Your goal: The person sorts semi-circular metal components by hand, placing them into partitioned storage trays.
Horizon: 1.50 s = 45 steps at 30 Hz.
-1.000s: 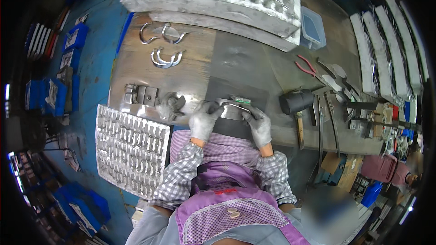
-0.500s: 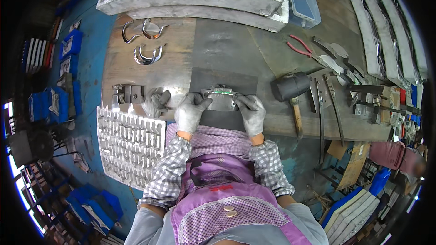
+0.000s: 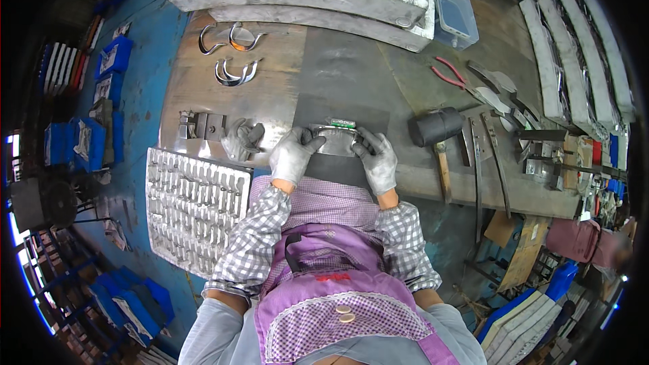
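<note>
My left hand (image 3: 292, 157) and my right hand (image 3: 377, 159), both in grey work gloves, pinch the two ends of a curved metal piece (image 3: 337, 142). They hold it level above a dark mat (image 3: 336, 165) at the front of the workbench. Just beyond the piece lies a small block with a green face (image 3: 343, 124); whether the two touch I cannot tell. Left of my left hand rests a crumpled grey glove (image 3: 243, 139). Beside that stands a small metal fixture (image 3: 203, 126).
Curved shiny metal parts (image 3: 235, 71) lie at the left back. White foam trays (image 3: 318, 1) are stacked behind, beside a clear plastic box (image 3: 455, 17). A black mallet (image 3: 436, 127), red-handled pliers (image 3: 449, 74) and files (image 3: 498, 162) lie right. A filled foam tray (image 3: 197, 209) stands front left.
The view has shifted slightly, so the bench appears further right. Both hands keep hold of the metal piece, which has tilted a little; the green-faced block shows more plainly.
</note>
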Each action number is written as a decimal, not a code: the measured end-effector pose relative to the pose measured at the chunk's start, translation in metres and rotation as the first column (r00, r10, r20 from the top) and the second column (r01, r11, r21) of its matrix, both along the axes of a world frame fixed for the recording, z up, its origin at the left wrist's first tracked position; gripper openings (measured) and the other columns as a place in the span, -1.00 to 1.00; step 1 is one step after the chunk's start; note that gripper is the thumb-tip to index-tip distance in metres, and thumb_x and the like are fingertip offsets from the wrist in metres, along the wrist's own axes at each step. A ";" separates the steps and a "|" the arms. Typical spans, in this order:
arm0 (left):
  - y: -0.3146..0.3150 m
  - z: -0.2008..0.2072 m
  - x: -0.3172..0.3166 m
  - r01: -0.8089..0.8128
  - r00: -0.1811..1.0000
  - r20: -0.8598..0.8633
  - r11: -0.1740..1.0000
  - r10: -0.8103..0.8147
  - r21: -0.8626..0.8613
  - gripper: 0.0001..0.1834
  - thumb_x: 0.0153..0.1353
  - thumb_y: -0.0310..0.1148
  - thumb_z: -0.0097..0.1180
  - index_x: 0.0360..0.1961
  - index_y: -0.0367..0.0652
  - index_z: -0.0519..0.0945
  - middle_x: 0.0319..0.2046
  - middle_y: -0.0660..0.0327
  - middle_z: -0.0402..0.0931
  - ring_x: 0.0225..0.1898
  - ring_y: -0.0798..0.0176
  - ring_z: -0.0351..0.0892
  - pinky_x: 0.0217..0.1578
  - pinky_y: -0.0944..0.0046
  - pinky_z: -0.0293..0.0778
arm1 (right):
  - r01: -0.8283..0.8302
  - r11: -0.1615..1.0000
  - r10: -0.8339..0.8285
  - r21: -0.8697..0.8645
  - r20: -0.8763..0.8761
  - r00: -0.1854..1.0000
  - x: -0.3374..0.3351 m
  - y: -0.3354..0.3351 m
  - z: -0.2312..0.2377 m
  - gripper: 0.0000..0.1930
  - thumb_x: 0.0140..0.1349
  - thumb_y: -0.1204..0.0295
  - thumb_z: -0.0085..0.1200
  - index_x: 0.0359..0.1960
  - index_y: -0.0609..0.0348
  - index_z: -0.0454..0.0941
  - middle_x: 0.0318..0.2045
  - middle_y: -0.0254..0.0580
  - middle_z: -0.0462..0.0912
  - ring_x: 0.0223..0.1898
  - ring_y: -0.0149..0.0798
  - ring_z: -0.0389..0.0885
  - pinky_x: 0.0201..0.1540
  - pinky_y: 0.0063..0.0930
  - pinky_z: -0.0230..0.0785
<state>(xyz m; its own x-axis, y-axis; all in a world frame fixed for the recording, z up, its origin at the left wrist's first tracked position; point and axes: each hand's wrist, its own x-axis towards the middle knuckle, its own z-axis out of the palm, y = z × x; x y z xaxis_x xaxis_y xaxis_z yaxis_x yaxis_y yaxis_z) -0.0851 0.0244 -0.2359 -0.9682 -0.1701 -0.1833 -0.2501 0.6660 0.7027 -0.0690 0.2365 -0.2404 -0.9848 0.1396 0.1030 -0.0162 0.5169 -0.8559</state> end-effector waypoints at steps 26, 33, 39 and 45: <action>-0.027 -0.009 -0.004 0.046 0.998 0.032 0.967 -0.056 0.251 -0.64 0.12 -0.12 0.44 -0.25 -0.19 0.69 -0.41 0.17 0.68 -0.37 0.21 0.63 -0.26 0.24 0.54 | 0.059 0.969 -0.036 -0.239 0.098 0.995 0.000 -0.002 -0.021 -0.63 0.06 0.49 0.46 -0.04 0.16 0.75 -0.41 -0.38 0.60 -0.39 -0.50 0.51 -0.28 -0.58 0.41; -0.010 0.016 -0.005 0.064 0.994 0.088 0.995 -0.070 0.071 -0.55 0.07 -0.03 0.47 -0.24 -0.18 0.66 -0.42 0.16 0.66 -0.39 0.19 0.63 -0.27 0.20 0.53 | 0.043 0.968 -0.024 -0.246 0.077 0.997 -0.001 0.002 -0.018 -0.57 0.05 0.51 0.46 0.02 0.17 0.72 -0.40 -0.36 0.60 -0.37 -0.47 0.51 -0.24 -0.53 0.46; -0.012 0.021 -0.005 0.078 0.987 0.143 0.997 -0.080 0.019 -0.54 0.05 0.01 0.47 -0.33 -0.16 0.63 -0.45 0.12 0.66 -0.40 0.08 0.66 -0.28 0.12 0.54 | 0.008 0.993 -0.013 -0.122 -0.041 0.999 0.022 -0.002 -0.003 -0.58 0.11 0.53 0.40 0.06 0.09 0.69 -0.30 -0.26 0.65 -0.29 -0.32 0.64 -0.19 -0.46 0.51; -0.008 0.031 -0.008 0.080 0.984 0.157 0.997 -0.082 0.022 -0.55 0.03 0.02 0.46 -0.28 -0.12 0.66 -0.37 0.13 0.68 -0.31 0.07 0.67 -0.23 0.11 0.55 | -0.053 0.913 0.152 0.404 -0.215 0.965 0.039 -0.013 -0.001 -0.56 0.10 0.35 0.38 0.08 -0.13 0.69 -0.11 -0.17 0.58 -0.18 -0.08 0.58 -0.07 -0.14 0.43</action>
<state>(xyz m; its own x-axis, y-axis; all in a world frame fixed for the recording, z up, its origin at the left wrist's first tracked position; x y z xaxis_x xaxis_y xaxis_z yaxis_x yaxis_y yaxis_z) -0.0927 0.0160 -0.2051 -0.9373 -0.0881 -0.3371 -0.3044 0.6778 0.6693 -0.0297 0.2235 -0.2418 -0.9309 -0.0611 0.3601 -0.2641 0.7936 -0.5481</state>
